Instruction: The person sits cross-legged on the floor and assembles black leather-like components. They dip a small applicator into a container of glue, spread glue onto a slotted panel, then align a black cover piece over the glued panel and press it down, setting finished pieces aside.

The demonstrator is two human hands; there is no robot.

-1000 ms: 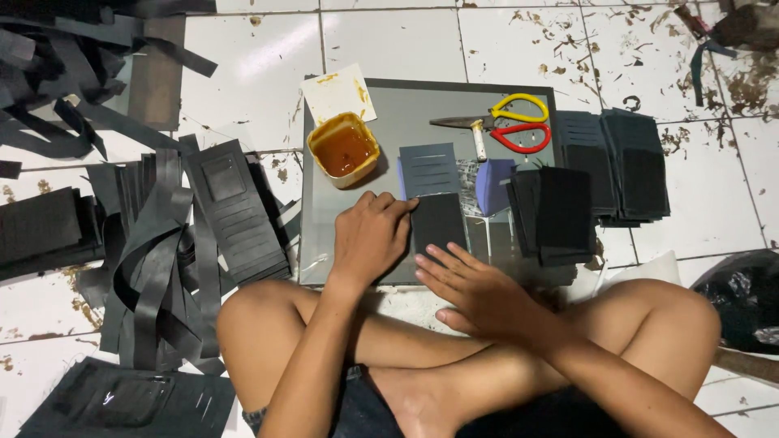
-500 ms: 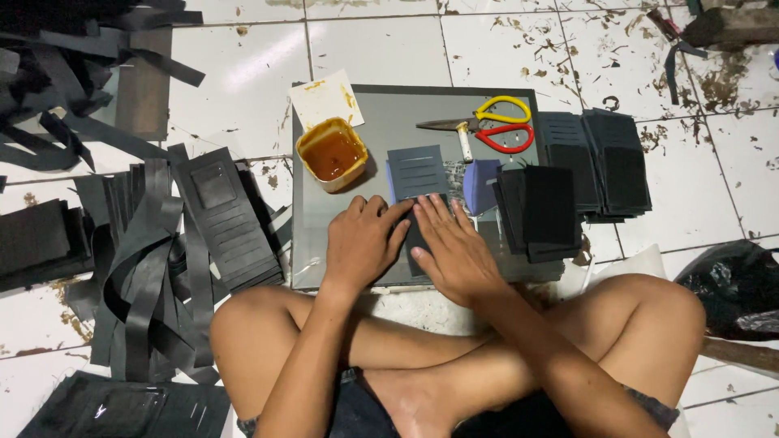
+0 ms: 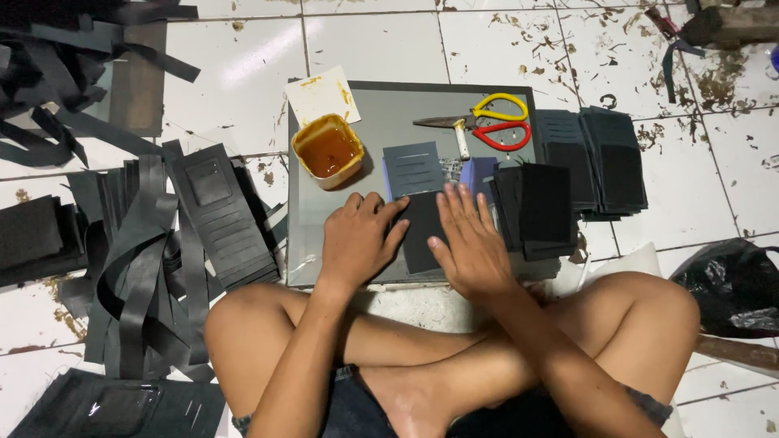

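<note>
Both hands lie flat and open on a dark leather piece [image 3: 420,231] near the front edge of a grey work board [image 3: 389,113]. The left hand [image 3: 357,243] presses its left side and the right hand [image 3: 469,243] its right side, fingers spread, gripping nothing. Behind them the board has some bare room. A yellow tub of brown glue [image 3: 328,150] sits at the back left, beside a white card [image 3: 323,95]. Scissors with yellow and red handles [image 3: 487,130] lie at the back right. A stack of black pieces [image 3: 540,207] crowds the right edge, and black strips [image 3: 142,251] cover the tiled floor [image 3: 373,40] on the left.
</note>
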